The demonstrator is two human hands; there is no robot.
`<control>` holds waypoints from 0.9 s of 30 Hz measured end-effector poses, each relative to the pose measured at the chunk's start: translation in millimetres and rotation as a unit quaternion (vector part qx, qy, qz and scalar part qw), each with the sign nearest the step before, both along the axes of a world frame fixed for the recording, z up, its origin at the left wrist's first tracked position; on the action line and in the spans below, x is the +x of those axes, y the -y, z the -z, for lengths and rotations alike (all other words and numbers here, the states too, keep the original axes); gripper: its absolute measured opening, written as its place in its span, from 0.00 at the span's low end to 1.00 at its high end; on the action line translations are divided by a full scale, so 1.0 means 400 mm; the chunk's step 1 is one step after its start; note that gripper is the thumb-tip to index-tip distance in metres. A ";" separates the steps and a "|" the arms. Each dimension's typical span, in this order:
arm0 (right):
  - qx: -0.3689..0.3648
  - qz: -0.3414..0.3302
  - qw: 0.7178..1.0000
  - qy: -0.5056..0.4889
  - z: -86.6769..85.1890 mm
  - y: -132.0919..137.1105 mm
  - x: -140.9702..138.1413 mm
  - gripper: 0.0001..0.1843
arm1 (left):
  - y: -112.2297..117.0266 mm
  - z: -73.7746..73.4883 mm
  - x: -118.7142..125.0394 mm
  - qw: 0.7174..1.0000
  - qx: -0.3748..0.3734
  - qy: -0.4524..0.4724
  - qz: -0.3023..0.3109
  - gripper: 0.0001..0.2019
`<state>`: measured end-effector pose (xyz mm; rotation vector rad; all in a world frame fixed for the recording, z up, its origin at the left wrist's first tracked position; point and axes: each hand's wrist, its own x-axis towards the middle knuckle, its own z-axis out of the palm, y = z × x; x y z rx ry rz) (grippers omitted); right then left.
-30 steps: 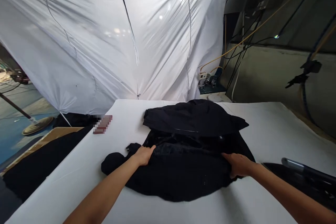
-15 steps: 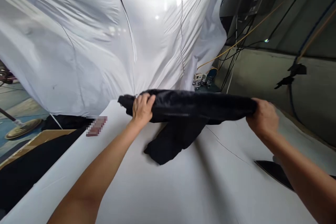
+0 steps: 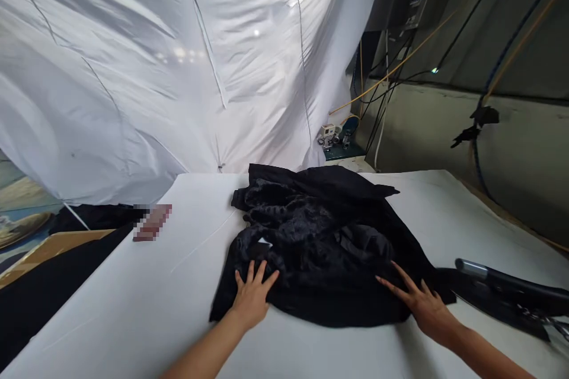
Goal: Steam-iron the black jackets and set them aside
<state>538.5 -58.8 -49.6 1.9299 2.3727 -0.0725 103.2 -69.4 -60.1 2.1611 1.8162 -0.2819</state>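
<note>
A black jacket (image 3: 320,237) lies spread and rumpled on the white table (image 3: 146,302), its fuzzy dark lining facing up. My left hand (image 3: 252,295) rests flat on the jacket's near left edge, fingers spread and open. My right hand (image 3: 420,302) lies flat on the near right edge, fingers stretched out and apart. Neither hand grips the cloth.
A dark tool with a grey handle (image 3: 502,293) lies on the table at the right, beside the jacket. A white sheet (image 3: 178,71) hangs behind the table. Cables (image 3: 400,65) run along the wall at the right. Dark cloth and cardboard (image 3: 48,260) sit left of the table.
The jacket was lifted off the table in both hands, turned over and laid down with its lining up. Both hands have let go and now lie flat on its near edge.
</note>
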 end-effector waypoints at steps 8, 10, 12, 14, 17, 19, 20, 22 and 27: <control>0.018 0.109 0.991 0.070 0.053 -0.187 -0.150 0.38 | -0.317 -0.032 -0.037 0.988 -0.016 -0.006 -0.152 0.32; 0.042 0.162 0.983 0.072 0.062 -0.228 -0.183 0.36 | -0.343 -0.026 -0.030 0.984 -0.009 -0.002 -0.177 0.33; 0.055 0.181 0.980 0.068 0.066 -0.239 -0.195 0.34 | -0.336 -0.015 -0.033 0.984 0.014 0.001 -0.175 0.35; 0.057 0.156 0.985 0.052 0.062 -0.221 -0.181 0.35 | -0.297 -0.001 -0.054 0.988 0.046 0.003 -0.144 0.39; 0.047 0.072 0.996 0.001 0.037 -0.158 -0.130 0.38 | -0.200 0.016 -0.100 0.993 0.082 0.004 -0.085 0.44; 0.015 0.012 0.999 -0.032 0.007 -0.105 -0.098 0.39 | -0.129 0.021 -0.124 0.995 0.073 -0.012 -0.067 0.45; -0.008 -0.009 0.999 -0.045 -0.012 -0.080 -0.087 0.38 | -0.097 0.021 -0.132 0.996 0.056 -0.027 -0.067 0.45; -0.049 -0.005 0.996 -0.073 -0.054 -0.038 -0.077 0.32 | -0.054 0.013 -0.136 0.995 -0.001 -0.070 -0.078 0.46; 0.024 0.293 0.943 -0.155 -0.114 -0.017 -0.062 0.20 | -0.045 -0.042 -0.061 0.994 0.002 -0.094 -0.051 0.31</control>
